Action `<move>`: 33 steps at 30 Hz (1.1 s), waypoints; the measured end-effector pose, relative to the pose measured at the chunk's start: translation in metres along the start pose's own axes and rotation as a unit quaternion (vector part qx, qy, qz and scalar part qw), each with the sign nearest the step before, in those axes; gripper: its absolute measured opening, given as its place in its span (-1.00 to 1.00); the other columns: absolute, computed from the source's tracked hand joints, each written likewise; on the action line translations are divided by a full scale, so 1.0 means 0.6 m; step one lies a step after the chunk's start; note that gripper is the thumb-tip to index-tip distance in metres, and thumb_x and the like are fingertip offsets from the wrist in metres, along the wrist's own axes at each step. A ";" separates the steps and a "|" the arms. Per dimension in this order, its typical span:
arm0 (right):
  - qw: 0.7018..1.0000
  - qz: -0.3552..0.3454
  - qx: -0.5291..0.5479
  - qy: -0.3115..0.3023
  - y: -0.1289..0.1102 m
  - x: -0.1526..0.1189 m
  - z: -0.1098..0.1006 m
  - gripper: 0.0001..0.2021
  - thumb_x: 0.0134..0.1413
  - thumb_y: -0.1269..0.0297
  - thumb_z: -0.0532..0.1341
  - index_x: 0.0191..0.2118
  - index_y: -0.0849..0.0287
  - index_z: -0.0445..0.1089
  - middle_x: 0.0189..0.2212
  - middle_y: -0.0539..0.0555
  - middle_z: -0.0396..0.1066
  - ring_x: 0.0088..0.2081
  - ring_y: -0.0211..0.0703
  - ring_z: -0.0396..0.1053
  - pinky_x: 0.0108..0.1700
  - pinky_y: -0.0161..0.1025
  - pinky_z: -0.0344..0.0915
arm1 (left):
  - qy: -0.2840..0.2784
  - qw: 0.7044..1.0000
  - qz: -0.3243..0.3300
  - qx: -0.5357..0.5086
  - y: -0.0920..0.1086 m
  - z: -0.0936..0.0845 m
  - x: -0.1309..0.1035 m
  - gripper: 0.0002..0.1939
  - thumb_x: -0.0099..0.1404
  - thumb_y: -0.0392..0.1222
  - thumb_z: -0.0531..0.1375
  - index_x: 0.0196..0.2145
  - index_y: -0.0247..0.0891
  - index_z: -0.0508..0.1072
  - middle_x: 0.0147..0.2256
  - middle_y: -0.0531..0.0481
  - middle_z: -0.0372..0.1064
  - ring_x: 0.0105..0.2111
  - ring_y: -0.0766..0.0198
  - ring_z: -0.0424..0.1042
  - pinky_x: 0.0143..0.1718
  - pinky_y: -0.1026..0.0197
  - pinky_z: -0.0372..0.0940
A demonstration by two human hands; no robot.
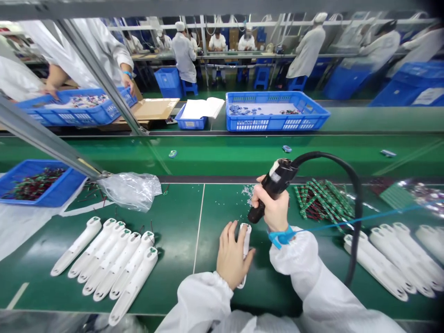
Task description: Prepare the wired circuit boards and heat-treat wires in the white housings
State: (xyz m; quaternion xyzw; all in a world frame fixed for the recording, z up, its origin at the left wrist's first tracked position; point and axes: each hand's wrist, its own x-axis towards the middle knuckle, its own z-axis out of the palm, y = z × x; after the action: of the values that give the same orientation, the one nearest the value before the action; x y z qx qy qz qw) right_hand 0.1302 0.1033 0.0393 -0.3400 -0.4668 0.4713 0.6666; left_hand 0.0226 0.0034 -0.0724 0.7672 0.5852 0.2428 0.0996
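Observation:
My right hand (272, 203) is wrapped round a black electric screwdriver (279, 178), its tip pointing down and left toward the bench. A thick black cable curves from its back end. Below the tip lies a long white plastic housing (246, 240). My left hand (233, 252) rests over this housing and holds it against the bench, index finger along one side and thumb across the other; the palm hides its middle. Beside the screwdriver is a scatter of tiny screws (247, 190). A blue wrist strap (281, 237) circles my right wrist.
White housings lie in rows at left (120, 263) and right (378, 263). Green circuit boards with wires (326, 203) are heaped at right. A blue bin (74, 180) and plastic bag (133, 187) sit at left. Small blue parts lie on the green belt (222, 159). Co-workers stand beyond.

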 end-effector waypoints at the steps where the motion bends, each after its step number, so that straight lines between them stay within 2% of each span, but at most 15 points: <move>1: 1.000 0.000 -0.004 0.001 -0.001 0.000 0.000 -0.79 -0.03 0.25 0.30 -0.26 0.17 0.33 -0.70 -0.14 0.27 -0.71 -0.36 0.18 -0.63 -0.34 0.16 | 0.000 1.000 0.000 -0.001 0.000 -0.001 0.001 -0.41 0.26 -0.11 0.11 0.21 -0.20 0.08 0.19 -0.23 -0.02 0.21 -0.09 -0.06 0.12 -0.18 0.10; 8: 0.999 0.029 -0.033 0.001 -0.007 -0.003 0.005 -0.75 -0.07 0.22 0.32 -0.27 0.18 0.32 -0.70 -0.14 0.27 -0.71 -0.34 0.19 -0.62 -0.32 0.18 | -0.006 1.000 0.000 -0.017 -0.001 -0.002 0.000 -0.43 0.27 -0.13 0.09 0.21 -0.21 0.09 0.19 -0.24 -0.01 0.21 -0.09 -0.06 0.12 -0.19 0.09; 14: 0.999 0.032 -0.026 0.013 0.000 -0.012 0.004 -0.74 -0.08 0.24 0.34 -0.25 0.19 0.33 -0.67 -0.12 0.28 -0.70 -0.34 0.20 -0.62 -0.33 0.17 | -0.044 0.998 -0.026 -0.042 0.007 -0.013 -0.008 -0.37 0.22 -0.10 0.14 0.22 -0.20 0.09 0.21 -0.22 -0.01 0.21 -0.10 -0.06 0.15 -0.21 0.06; 22: 0.999 0.038 -0.032 0.020 0.009 -0.012 0.000 -0.74 -0.14 0.26 0.37 -0.31 0.19 0.34 -0.68 -0.08 0.28 -0.69 -0.30 0.22 -0.63 -0.31 0.18 | -0.056 0.993 -0.067 -0.081 0.012 -0.013 -0.010 -0.36 0.23 0.06 0.11 0.22 -0.13 0.10 0.22 -0.12 0.00 0.22 -0.07 -0.08 0.20 -0.16 0.02; 29: 0.997 0.051 -0.050 0.005 0.011 -0.005 0.003 -0.75 -0.11 0.21 0.35 -0.33 0.19 0.33 -0.68 -0.08 0.28 -0.69 -0.29 0.21 -0.64 -0.30 0.19 | -0.063 0.993 -0.069 -0.076 0.015 -0.019 -0.003 -0.37 0.20 -0.09 0.16 0.21 -0.18 0.13 0.20 -0.17 0.03 0.22 -0.08 -0.07 0.19 -0.18 0.03; 33: 0.996 0.063 -0.059 -0.006 0.011 -0.005 0.007 -0.73 -0.09 0.19 0.34 -0.28 0.18 0.34 -0.66 -0.08 0.28 -0.68 -0.29 0.21 -0.63 -0.30 0.19 | -0.065 0.994 -0.056 -0.068 0.012 -0.018 -0.001 -0.38 0.20 -0.15 0.15 0.21 -0.21 0.12 0.19 -0.20 0.04 0.22 -0.09 -0.07 0.17 -0.20 0.05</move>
State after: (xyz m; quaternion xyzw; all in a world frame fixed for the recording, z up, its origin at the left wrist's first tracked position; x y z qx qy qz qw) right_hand 0.1240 0.1028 0.0337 -0.4045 -0.4756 0.4858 0.6117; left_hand 0.0234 -0.0009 -0.0598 0.7387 0.6017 0.2257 0.2033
